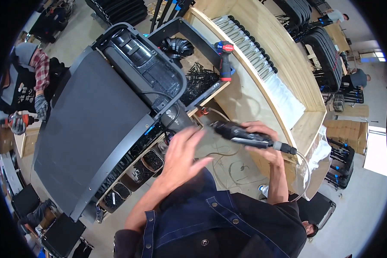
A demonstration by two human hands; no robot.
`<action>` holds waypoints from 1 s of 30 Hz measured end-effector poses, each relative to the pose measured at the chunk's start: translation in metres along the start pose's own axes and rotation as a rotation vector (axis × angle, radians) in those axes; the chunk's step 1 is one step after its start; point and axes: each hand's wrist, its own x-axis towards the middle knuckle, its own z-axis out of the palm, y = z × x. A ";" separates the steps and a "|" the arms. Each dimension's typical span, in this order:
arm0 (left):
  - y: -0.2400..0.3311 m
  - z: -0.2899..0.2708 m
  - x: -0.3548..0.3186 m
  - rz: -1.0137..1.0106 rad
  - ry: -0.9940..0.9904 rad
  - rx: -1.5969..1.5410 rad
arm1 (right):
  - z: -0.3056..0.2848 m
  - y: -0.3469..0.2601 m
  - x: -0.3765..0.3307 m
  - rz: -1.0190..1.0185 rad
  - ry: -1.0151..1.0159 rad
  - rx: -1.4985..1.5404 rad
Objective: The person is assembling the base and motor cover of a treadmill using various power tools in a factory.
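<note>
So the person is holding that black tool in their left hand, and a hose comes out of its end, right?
Not quite: the head view shows the right hand holding the black tool, not the left. A hose does come out of its end.

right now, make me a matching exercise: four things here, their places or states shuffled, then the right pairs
1 left hand
2 right hand
3 blue-and-red driver
4 silver rods

A at the grey tray's edge
B held open
C lined up in the wooden crate
D gripping a black tool

Pairs: 1-B, 2-D, 3-A, 4-C
</note>
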 end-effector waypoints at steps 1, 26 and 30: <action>0.008 0.001 0.012 0.043 -0.062 0.020 | 0.016 -0.013 0.007 -0.014 -0.056 0.099; -0.037 -0.101 -0.166 -0.480 0.346 -0.144 | 0.188 -0.138 -0.056 -0.043 -0.386 -0.185; -0.039 -0.125 -0.211 -0.195 0.406 0.163 | 0.161 -0.064 -0.053 0.125 0.572 0.267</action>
